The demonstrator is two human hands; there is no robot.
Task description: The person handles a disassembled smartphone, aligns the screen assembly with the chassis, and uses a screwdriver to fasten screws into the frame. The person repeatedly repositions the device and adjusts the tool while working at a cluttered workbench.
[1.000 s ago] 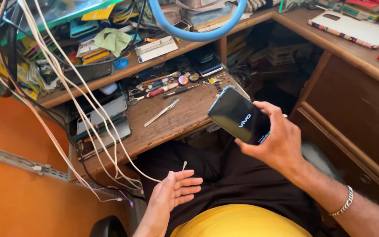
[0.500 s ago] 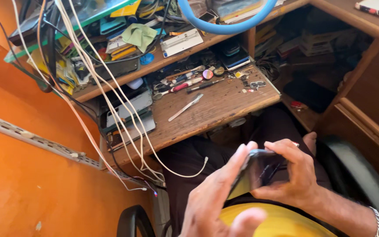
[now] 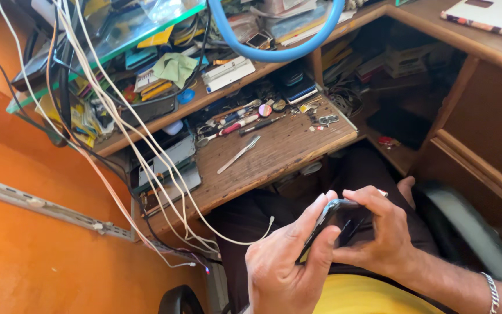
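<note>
Both hands, left hand (image 3: pixel 283 273) and right hand (image 3: pixel 379 238), closed around slim black glass-faced phone (image 3: pixel 335 224) over lap; likely light, rigid, slippery, fragile: best gripped by edges.

Black smartphone (image 3: pixel 335 224), slim, dark glossy body, tilted edge-up so mostly its side and part of one face show. Held low over the lap, just below the bench's (image 3: pixel 274 157) front edge, clasped between both hands, partly hidden by fingers.
</note>
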